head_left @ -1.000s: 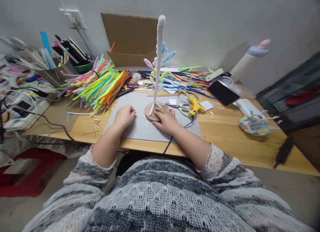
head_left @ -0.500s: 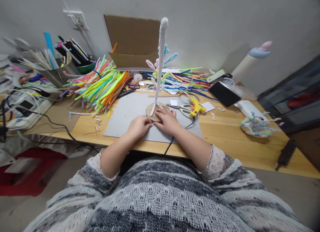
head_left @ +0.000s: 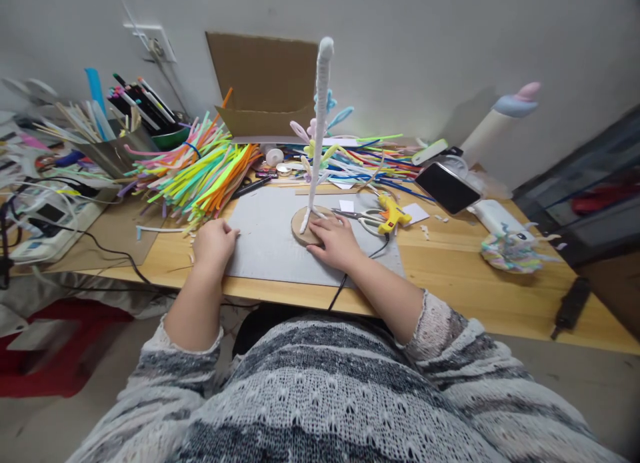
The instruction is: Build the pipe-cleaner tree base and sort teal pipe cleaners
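A round wooden slice (head_left: 303, 235) lies on the grey board (head_left: 265, 250). From it rises a tall white wrapped stem (head_left: 320, 116), with pink, yellow and blue pipe-cleaner flowers (head_left: 313, 146) seen beside and behind it. My right hand (head_left: 336, 240) rests on the right side of the slice, its fingers over the edge near the stem's foot, holding it. My left hand (head_left: 215, 243) is at the board's left edge, fingers curled together; whatever they pinch, if anything, is too small to make out.
A bundle of coloured pipe cleaners (head_left: 200, 173) lies behind my left hand. Scissors (head_left: 367, 218) and a yellow glue gun (head_left: 393, 213) with a black cable sit right of the slice. Farther right are a phone (head_left: 449, 186) and a pastel fluffy object (head_left: 513, 250).
My left hand has moved left from the front of the wooden slice to the board's left edge. My right hand has stayed on the slice.
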A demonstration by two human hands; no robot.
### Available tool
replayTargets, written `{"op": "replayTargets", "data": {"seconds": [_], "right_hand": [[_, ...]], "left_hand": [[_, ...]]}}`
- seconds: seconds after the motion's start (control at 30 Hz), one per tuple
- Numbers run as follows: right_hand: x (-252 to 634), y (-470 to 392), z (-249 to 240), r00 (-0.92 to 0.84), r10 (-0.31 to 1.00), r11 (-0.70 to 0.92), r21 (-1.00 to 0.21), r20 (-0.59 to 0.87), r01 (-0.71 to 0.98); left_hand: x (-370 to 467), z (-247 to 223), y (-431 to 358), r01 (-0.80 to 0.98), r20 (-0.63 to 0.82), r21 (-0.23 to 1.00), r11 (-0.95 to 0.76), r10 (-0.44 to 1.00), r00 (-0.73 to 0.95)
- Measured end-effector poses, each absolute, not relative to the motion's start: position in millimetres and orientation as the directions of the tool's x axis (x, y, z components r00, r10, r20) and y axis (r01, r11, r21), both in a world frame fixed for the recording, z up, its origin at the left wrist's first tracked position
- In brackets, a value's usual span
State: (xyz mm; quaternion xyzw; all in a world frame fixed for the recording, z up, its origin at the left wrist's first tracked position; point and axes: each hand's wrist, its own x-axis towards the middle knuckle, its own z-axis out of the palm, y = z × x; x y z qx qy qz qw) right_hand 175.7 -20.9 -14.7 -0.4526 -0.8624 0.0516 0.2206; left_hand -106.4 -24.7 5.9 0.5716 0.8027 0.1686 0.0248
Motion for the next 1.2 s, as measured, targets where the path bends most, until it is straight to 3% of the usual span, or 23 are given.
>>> {"op": "replayTargets", "data": {"seconds": [0.1, 0.17, 0.23, 0.33, 0.67, 0.93, 1.2], "right_hand": [[177.7, -18.8, -13.7, -0.509, 0.775, 0.623, -0.32, 0.374, 0.714], [179.5, -16.9, -14.8, -0.476, 0.773, 0.624, -0.369, 0.419, 0.688], [181.4, -15.0, -16.8, -0.393, 0.793, 0.589, -0.418, 0.466, 0.692], [184.5, -12.8, -19.5, -0.248, 0.842, 0.482, -0.464, 0.478, 0.743], [189.7, -2.6, -23.8, -0.113, 0.931, 0.296, -0.538, 0.346, 0.79], [189.9, -2.2, -25.6, -0.134, 0.934, 0.297, -0.51, 0.332, 0.808], [190.2, -5.2, -22.4, -0.144, 0.939, 0.287, -0.483, 0.312, 0.828]], "left_hand": [[-106.5, 10.8, -20.6, 0.928, 0.203, 0.301, 0.218, 0.936, -0.286], [-88.2, 12.5, -17.4, 0.929, 0.231, 0.363, 0.068, 0.959, -0.161], [-62.8, 12.9, -11.5, 0.859, 0.182, 0.502, -0.099, 0.983, 0.007], [-29.2, 10.6, 3.5, 0.804, 0.125, 0.566, -0.183, 0.983, 0.136], [-8.9, -13.0, 32.5, 0.717, -0.007, 0.687, -0.119, 0.985, 0.17], [-0.1, -11.9, 19.1, 0.776, 0.135, 0.609, -0.163, 0.986, 0.101], [-4.9, -16.0, 21.4, 0.81, 0.142, 0.561, -0.17, 0.984, 0.108]]}}
